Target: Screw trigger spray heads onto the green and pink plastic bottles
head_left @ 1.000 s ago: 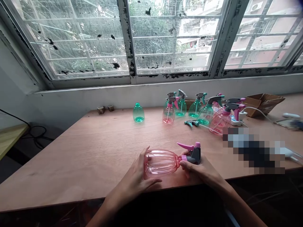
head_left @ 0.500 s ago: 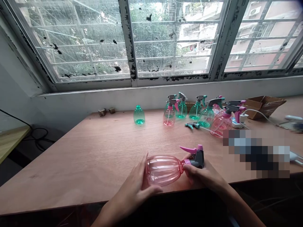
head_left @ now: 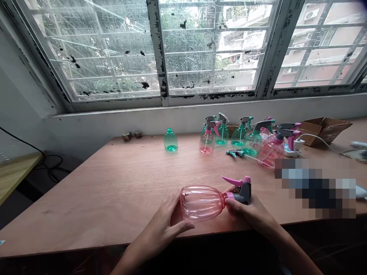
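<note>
A clear pink spray bottle (head_left: 202, 203) lies on its side in the air above the table's front edge, base to the left. Its dark grey spray head (head_left: 244, 193) with a pink trigger points right, the trigger on top. My right hand (head_left: 248, 210) is closed around the neck, thumb in front just below the collar. Around the base, my left hand (head_left: 164, 221) is loosely cupped, thumb stretched along the lower edge and fingertips partly hidden behind the bottle. I see no liquid inside it.
A green bottle (head_left: 171, 141) without a spray head stands at the back of the table (head_left: 114, 198). Several green and pink spray bottles stand to its right, with a loose green spray head (head_left: 236, 153) lying before them. A cardboard box (head_left: 323, 131) and a white charger are further right.
The left thumb has eased slightly away from the bottle's side, and the bottle has tilted a little, base upward. The right hand keeps its grip on the neck. The view has shifted slightly.
</note>
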Demonstrator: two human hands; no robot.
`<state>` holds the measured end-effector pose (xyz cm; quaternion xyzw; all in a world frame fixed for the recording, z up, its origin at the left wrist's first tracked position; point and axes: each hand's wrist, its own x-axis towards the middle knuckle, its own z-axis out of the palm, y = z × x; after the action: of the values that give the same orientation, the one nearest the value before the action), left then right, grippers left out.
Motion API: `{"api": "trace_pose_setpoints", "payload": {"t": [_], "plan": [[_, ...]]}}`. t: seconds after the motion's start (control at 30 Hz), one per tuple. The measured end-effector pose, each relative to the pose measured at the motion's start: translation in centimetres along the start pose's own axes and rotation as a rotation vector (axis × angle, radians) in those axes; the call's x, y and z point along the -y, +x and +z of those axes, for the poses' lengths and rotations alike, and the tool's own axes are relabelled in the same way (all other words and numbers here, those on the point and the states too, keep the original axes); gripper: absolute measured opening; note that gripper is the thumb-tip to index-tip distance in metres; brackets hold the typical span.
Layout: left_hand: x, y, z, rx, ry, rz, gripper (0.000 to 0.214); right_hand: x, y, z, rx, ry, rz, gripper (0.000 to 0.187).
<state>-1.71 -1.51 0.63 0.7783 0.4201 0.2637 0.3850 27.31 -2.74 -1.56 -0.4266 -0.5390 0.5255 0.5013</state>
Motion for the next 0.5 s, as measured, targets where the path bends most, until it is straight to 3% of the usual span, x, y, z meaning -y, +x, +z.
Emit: {"api": "trace_pose_setpoints", "payload": {"t": [0.23, 0.5], "plan": [[-0.31, 0.03, 0.07, 0.007, -0.096, -0.005, 0.102, 0.02, -0.07, 0.00, -0.020, 0.003, 0.013, 0.039], [0.03, 0.11, 0.07, 0.003, -0.124, 0.011, 0.092, 0.17, -0.07, 0.10, -0.035, 0.028, 0.019, 0.040]]}}
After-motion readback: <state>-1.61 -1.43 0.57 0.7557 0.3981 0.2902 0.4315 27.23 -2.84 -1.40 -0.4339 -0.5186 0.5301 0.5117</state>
